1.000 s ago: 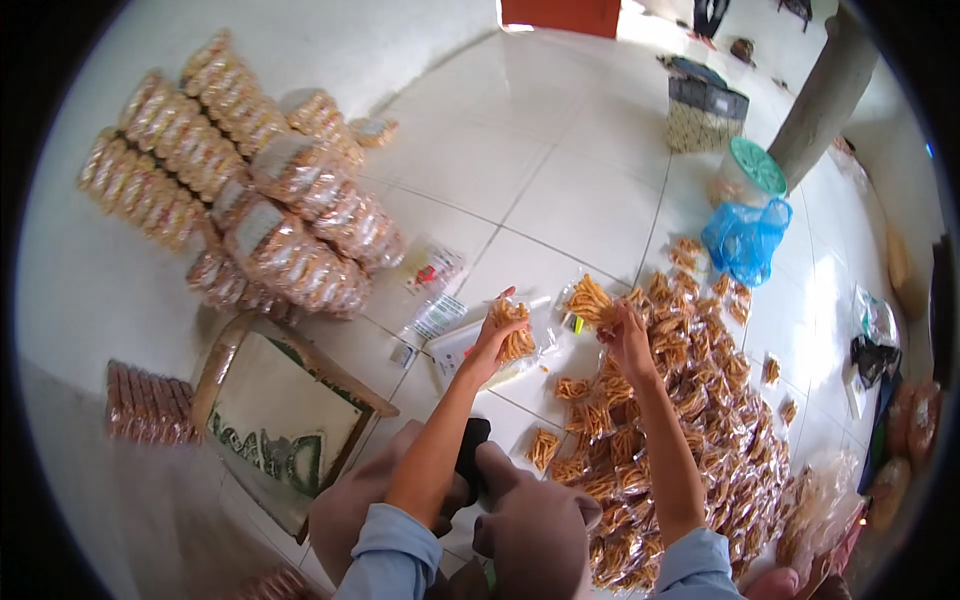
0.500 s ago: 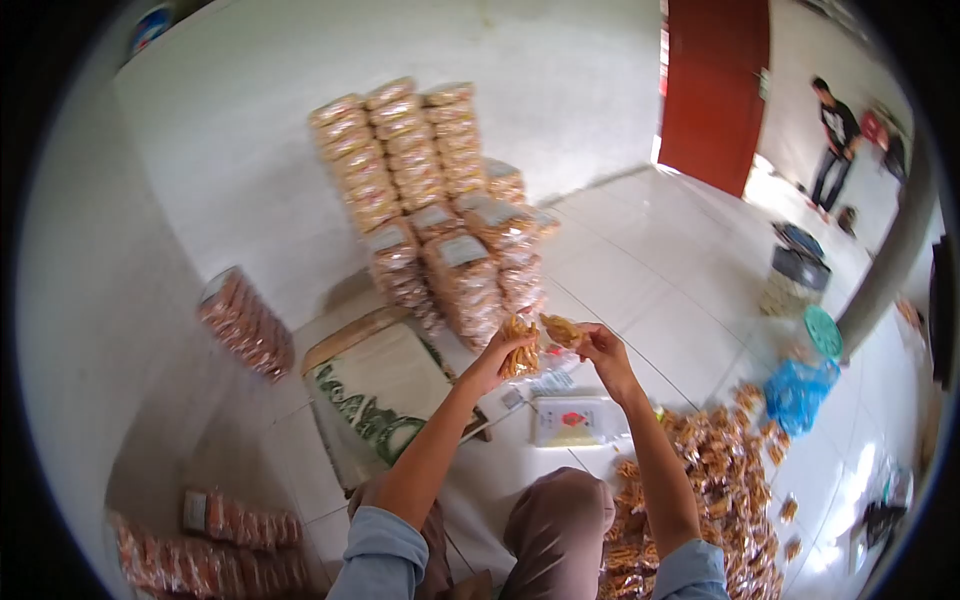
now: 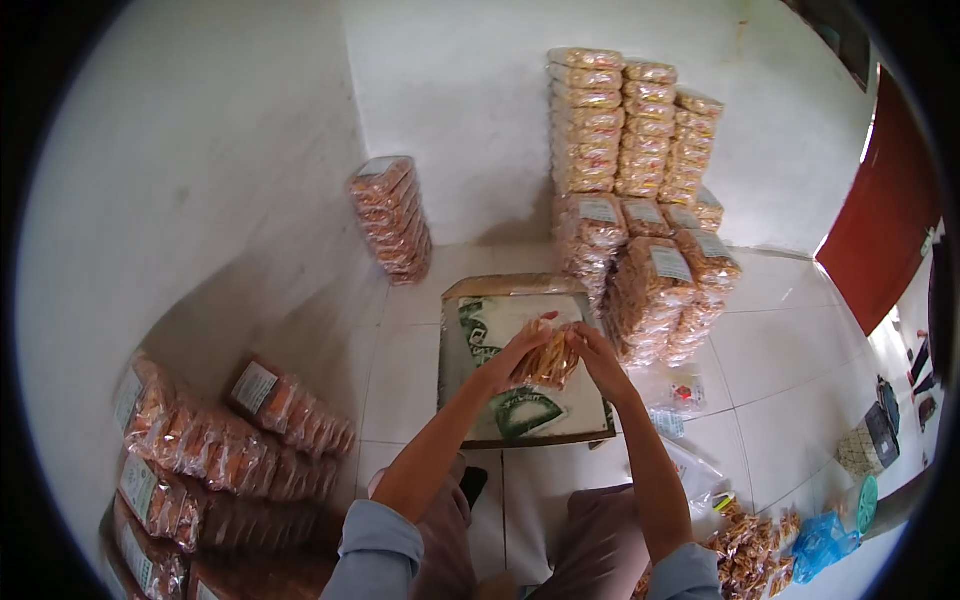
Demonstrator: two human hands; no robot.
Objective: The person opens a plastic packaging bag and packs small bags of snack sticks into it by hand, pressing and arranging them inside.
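Observation:
Clear snack packets [image 3: 550,364] with brown-orange sticks inside are bunched between my two hands; how many there are I cannot tell. My left hand [image 3: 512,362] is closed around their left side. My right hand [image 3: 598,362] pinches them at the upper right. Both hands are above a low table [image 3: 545,312] with a white top, green print and a wooden edge.
Tall stacks of bagged snacks [image 3: 588,130] stand against the wall, with brown packs [image 3: 650,290] before them. More packs [image 3: 390,220] stand in the corner, others [image 3: 215,440] at lower left. Loose packets [image 3: 750,550] and a blue plastic bag [image 3: 822,545] lie right.
My view has turned left. My hands have come together over the low table, and the packets held apart before, one in each hand, are now side by side.

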